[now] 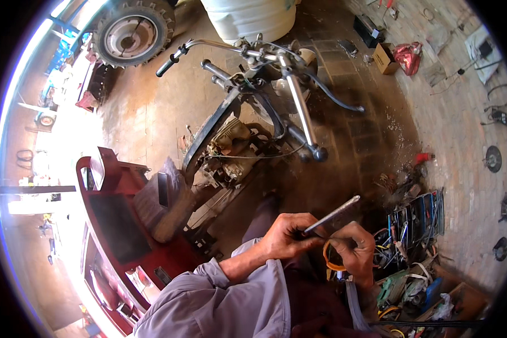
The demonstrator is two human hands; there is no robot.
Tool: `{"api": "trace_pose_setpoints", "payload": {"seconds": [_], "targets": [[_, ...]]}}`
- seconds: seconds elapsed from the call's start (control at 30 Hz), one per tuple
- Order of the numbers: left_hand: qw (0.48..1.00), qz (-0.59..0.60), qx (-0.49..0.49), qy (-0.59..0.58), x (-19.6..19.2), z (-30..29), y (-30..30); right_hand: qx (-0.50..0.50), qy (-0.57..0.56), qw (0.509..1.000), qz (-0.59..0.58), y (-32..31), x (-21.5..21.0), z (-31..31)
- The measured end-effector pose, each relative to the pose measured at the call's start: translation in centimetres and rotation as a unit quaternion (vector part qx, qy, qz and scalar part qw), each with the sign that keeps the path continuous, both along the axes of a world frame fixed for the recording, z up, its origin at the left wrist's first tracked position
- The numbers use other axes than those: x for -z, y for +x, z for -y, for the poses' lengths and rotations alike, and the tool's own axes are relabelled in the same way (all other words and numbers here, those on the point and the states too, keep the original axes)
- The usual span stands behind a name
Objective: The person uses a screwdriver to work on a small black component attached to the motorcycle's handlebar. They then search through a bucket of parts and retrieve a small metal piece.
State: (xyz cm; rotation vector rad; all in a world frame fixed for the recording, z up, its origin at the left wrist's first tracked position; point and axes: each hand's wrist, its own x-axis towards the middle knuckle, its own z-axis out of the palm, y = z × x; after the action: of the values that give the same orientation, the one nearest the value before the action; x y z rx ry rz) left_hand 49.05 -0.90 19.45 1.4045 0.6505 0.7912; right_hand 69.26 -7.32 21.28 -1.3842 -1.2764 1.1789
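Note:
In front of my body both hands are close together. My left hand [292, 238] is closed around one end of a slim grey metal rod [335, 213], which points up and to the right. Whether the rod is a tool shaft I cannot make out. Beside it my right hand [356, 250] has its fingers bent in a pinch, and an orange ring-like band [328, 260] curves below them. Anything tiny between the right fingertips is hidden. Ahead stands a partly stripped motorcycle frame [208, 132] with handlebars [296, 93] and an exposed engine [231, 149].
To my left is a red vehicle body [104, 225] with a plastic-wrapped seat [169, 211] bearing a dark phone [163, 189]. An open tool box [417, 222] and jumbled parts lie at right. A large tyre [132, 39] and white barrel [248, 19] stand far off.

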Motion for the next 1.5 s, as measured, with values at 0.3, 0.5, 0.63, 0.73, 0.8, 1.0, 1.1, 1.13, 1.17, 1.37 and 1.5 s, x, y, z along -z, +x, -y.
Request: {"api": "trace_pose_setpoints", "payload": {"seconds": [0.3,0.5,0.63,0.73,0.8,1.0,1.1,1.13,1.17,1.37,1.5], "targets": [[0.995,-0.025,-0.06,-0.08,0.2,-8.6,-9.4,-0.074,-0.061,0.995,0.003,-8.2,0.4,-11.6],[0.978,-0.047,-0.127,-0.157,0.6,-11.8,-12.1,-0.134,-0.109,0.985,0.008,-9.8,1.1,-16.9],[0.953,-0.015,-0.241,-0.182,1.1,-13.5,-12.3,-0.168,-0.176,0.969,0.046,-8.4,3.3,-18.7],[0.889,-0.014,-0.375,-0.263,1.9,-14.4,-12.0,-0.197,-0.252,0.946,0.057,-6.6,5.4,-20.3],[0.84,0.014,-0.463,-0.284,2.0,-15.4,-11.5,-0.206,-0.278,0.937,0.048,-5.0,7.6,-21.2],[0.774,0.041,-0.567,-0.278,3.4,-16.0,-10.8,-0.16,-0.339,0.925,0.063,-1.1,11.6,-25.6],[0.758,0.066,-0.576,-0.299,3.2,-16.4,-10.6,-0.127,-0.277,0.951,0.057,-0.8,12.9,-27.8],[0.756,0.066,-0.575,-0.305,3.3,-16.6,-10.8,-0.127,-0.243,0.961,0.043,-0.4,14.1,-28.5],[0.753,0.071,-0.575,-0.312,3.9,-16.5,-11.2,-0.118,-0.241,0.961,0.059,-0.9,14.5,-29.5],[0.75,0.082,-0.558,-0.346,5.5,-17.9,-12.4,-0.107,-0.233,0.965,-0.051,-4.8,16.1,-35.8],[0.753,0.067,-0.553,-0.349,6.2,-18.5,-12.6,-0.098,-0.233,0.964,-0.08,-8.2,16.9,-39.5]]}}
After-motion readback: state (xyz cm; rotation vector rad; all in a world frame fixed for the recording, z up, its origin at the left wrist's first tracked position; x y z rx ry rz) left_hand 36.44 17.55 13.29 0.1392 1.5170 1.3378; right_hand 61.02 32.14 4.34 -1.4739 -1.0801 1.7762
